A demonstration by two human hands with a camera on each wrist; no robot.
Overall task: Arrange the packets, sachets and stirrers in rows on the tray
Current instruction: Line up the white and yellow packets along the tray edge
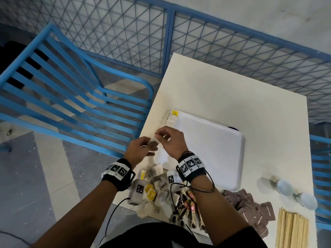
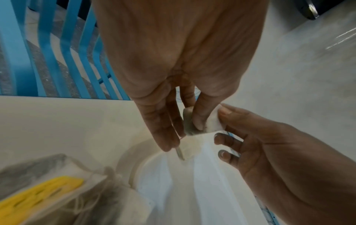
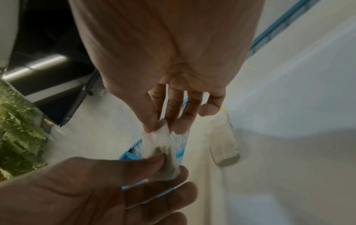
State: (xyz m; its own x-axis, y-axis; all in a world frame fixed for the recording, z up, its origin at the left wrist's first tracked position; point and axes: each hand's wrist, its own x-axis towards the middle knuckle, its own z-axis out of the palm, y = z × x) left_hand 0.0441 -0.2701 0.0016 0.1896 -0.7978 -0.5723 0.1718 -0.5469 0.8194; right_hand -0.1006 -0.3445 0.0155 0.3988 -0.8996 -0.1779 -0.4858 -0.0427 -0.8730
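- The table [image 1: 215, 90] is cream-white; every place below is given relative to the tray that lies on it.
- The tray [image 1: 211, 151] is white with rounded corners, and most of its surface is bare.
- A row of tea bags [image 1: 171, 120] runs along the tray's left edge, ending at the far-left corner with a yellow tag [image 1: 175, 113].
- A heap of tea bags [image 1: 155, 192] lies off the tray's near-left corner, some with yellow tags.
- Brown stick sachets [image 1: 188, 210] lie just off the tray's near edge, and brown flat packets [image 1: 250, 210] off its near-right corner.
- Wooden stirrers [image 1: 292, 230] lie in a bundle beyond the packets, well off the near-right corner.
- 2 small pale cups [image 1: 284, 187] lie to the right of the tray.
- The left hand [image 1: 141, 149] hovers over the tray's left edge, thumb and fingers pinching the lower, dark-filled end of 1 tea bag [image 1: 155, 142].
- The right hand [image 1: 172, 140], touching the same bag just beside the left, pinches its white upper corner between thumb and forefinger; the other fingers are loosely spread.
- That tea bag hangs between both hands above the tray's left edge, nearer than the laid row.
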